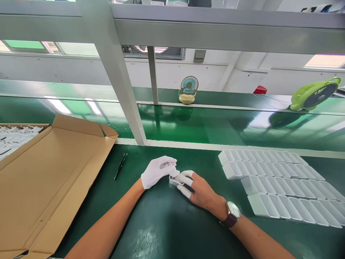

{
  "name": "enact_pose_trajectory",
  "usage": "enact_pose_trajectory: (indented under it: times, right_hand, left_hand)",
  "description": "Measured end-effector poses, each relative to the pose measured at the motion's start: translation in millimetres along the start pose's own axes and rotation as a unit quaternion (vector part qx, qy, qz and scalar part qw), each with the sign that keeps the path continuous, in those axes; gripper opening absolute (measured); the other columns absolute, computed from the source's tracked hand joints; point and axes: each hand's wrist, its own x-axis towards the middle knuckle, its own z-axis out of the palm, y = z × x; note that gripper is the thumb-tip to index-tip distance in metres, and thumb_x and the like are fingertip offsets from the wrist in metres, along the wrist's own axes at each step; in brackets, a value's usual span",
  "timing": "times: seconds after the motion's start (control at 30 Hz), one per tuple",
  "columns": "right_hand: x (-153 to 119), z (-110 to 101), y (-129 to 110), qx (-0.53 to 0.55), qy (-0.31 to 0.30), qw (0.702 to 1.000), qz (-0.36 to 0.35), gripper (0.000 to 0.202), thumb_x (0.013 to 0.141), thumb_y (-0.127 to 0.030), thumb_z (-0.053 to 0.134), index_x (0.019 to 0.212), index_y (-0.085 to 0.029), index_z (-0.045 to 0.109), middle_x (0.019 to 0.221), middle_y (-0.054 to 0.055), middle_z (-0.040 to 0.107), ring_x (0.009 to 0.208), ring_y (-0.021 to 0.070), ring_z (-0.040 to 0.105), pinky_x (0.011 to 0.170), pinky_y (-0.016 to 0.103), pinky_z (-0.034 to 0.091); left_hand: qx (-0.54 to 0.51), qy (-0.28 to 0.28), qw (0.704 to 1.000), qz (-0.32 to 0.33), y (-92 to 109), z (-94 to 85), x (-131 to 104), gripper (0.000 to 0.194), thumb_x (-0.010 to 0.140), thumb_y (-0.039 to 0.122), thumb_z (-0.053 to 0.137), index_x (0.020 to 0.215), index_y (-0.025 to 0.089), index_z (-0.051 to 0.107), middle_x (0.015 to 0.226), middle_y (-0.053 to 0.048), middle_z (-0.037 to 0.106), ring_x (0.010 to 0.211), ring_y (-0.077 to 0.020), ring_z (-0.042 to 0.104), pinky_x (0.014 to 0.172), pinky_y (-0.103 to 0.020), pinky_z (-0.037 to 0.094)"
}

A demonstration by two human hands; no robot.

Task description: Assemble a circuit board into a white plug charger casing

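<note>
Okay, I'm looking down at both hands meeting over the dark green mat. Left hand [157, 172], in a white glove, sits curled with its fingers folded round a small metal clip [166, 165], which peeks out between the gloved fingertips. Right hand [201, 190] is bare apart from white finger cots on the first fingers, and those capped fingers [185, 180] are pinched close on a small white part [174, 180] that lies right between the two hands, touching the glove's fingertips as well. So both hands are closed down, nothing spread wide. A brown-strapped watch [232, 213] sits on the right wrist. Just left of the gloved fingers, a little apart, black tweezers [120, 166] lie flat on the mat. Further left, an open cardboard box [48, 180] with its flap laid out. Off beyond the capped fingers, four rows of white trays [280, 183] sit side by side. Far past the fingertips, a small fan [188, 90] stands on the ledge.
</note>
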Motion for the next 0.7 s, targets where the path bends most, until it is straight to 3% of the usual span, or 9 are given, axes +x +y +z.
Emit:
enact_pose_trajectory:
  times: [0.1,0.2,0.23,0.3,0.37,0.43,0.53,0.7]
  right_hand:
    - [2,-1,-3,0.02,-0.002,1.0,0.007,0.043,0.1,-0.028,0.056,0.142,-0.033,0.056,0.124,0.01,0.063,0.105,0.0243,0.065,0.093,0.043,0.059]
    - [4,2,-1,0.133,0.057,0.988,0.057,0.042,0.099,-0.032,0.056,0.141,-0.031,0.057,0.126,0.009,0.064,0.106,0.0238,0.066,0.095,0.044,0.059]
    - [5,3,0,0.203,0.088,0.971,0.091,0.042,0.099,-0.034,0.057,0.14,-0.03,0.057,0.125,0.009,0.065,0.105,0.0238,0.067,0.094,0.044,0.059]
    - [8,4,2,0.368,0.138,0.903,0.171,0.044,0.097,-0.042,0.06,0.138,-0.027,0.059,0.126,0.009,0.067,0.105,0.0248,0.068,0.089,0.043,0.061]
    - [11,2,3,0.51,0.142,0.817,0.229,0.045,0.097,-0.047,0.06,0.136,-0.024,0.061,0.125,0.01,0.069,0.106,0.0263,0.068,0.087,0.044,0.062]
    - [13,-2,1,0.593,0.119,0.756,0.251,0.043,0.097,-0.048,0.061,0.13,-0.021,0.065,0.12,0.01,0.071,0.103,0.0256,0.069,0.086,0.043,0.061]
    - [15,-6,-2,0.638,0.099,0.718,0.26,0.037,0.095,-0.046,0.065,0.119,-0.018,0.07,0.107,0.009,0.073,0.095,0.0237,0.069,0.084,0.042,0.061]
    - [15,-5,-1,0.65,0.078,0.705,0.271,0.035,0.096,-0.047,0.062,0.115,-0.018,0.07,0.102,0.009,0.073,0.088,0.0217,0.07,0.077,0.038,0.062]
  left_hand:
    - [0.005,-0.005,1.0,-0.008,2,0.2,0,0.038,0.088,0.045,0.07,0.116,0.018,0.07,0.109,-0.008,0.073,0.101,-0.0229,0.068,0.092,-0.037,0.054]
    - [0.044,-0.005,0.999,0.011,3,1.9,1,0.037,0.092,0.043,0.064,0.119,0.019,0.069,0.108,-0.007,0.072,0.101,-0.0216,0.066,0.094,-0.037,0.052]
    - [0.061,-0.004,0.998,0.023,2,3.5,1,0.039,0.092,0.041,0.064,0.123,0.019,0.067,0.108,-0.006,0.072,0.099,-0.0207,0.066,0.093,-0.036,0.052]
    - [0.098,0.002,0.994,0.038,-1,9.2,0,0.057,0.084,0.036,0.07,0.137,0.02,0.058,0.108,-0.004,0.069,0.092,-0.0186,0.064,0.088,-0.035,0.053]
    - [0.132,0.006,0.99,0.041,-3,18.0,-2,0.084,0.074,0.033,0.079,0.151,0.024,0.045,0.111,-0.003,0.068,0.089,-0.0181,0.062,0.085,-0.035,0.054]
    - [0.153,0.008,0.987,0.05,-4,27.9,-5,0.096,0.071,0.035,0.083,0.155,0.028,0.039,0.12,-0.004,0.067,0.099,-0.0205,0.062,0.09,-0.036,0.053]
    - [0.17,0.015,0.983,0.067,-2,39.1,-9,0.081,0.077,0.04,0.08,0.151,0.032,0.047,0.13,-0.004,0.065,0.111,-0.0241,0.062,0.099,-0.039,0.051]
    - [0.167,0.039,0.984,0.057,-4,43.2,-11,0.073,0.081,0.039,0.075,0.149,0.033,0.05,0.128,-0.003,0.066,0.109,-0.0237,0.063,0.098,-0.04,0.052]
